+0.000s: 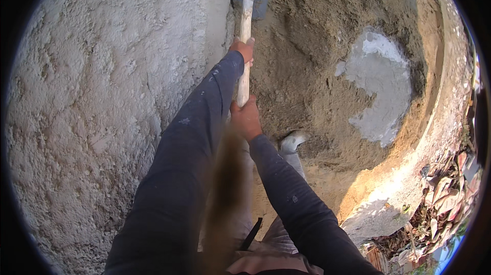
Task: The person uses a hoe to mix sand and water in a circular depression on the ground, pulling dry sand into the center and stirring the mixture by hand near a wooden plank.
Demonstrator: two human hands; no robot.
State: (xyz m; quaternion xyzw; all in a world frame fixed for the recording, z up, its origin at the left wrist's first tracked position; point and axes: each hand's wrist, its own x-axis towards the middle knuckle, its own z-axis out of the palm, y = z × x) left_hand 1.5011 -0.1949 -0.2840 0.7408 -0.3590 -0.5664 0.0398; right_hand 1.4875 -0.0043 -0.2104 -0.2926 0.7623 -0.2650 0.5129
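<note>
My left hand [243,51] grips a long, pale wooden handle [247,14] about halfway along the part I can see. Lower down, near the handle's butt end, my right hand [247,117] is closed round it too. The handle points away from me, along the foot of the rough wall. Beside its far end lies a flat blue-grey patch [261,3], perhaps the tool's blade; I cannot tell whether it is a hoe or a shovel. Brown sandy soil [302,65] lies around that end.
A rough grey plastered wall [102,80] rises close on my left. To the right, a patch of wet grey mortar [383,91] lies on the sand. A pale boot or shoe [293,141] stands below my hands. Dry leaves [442,193] are heaped at the lower right.
</note>
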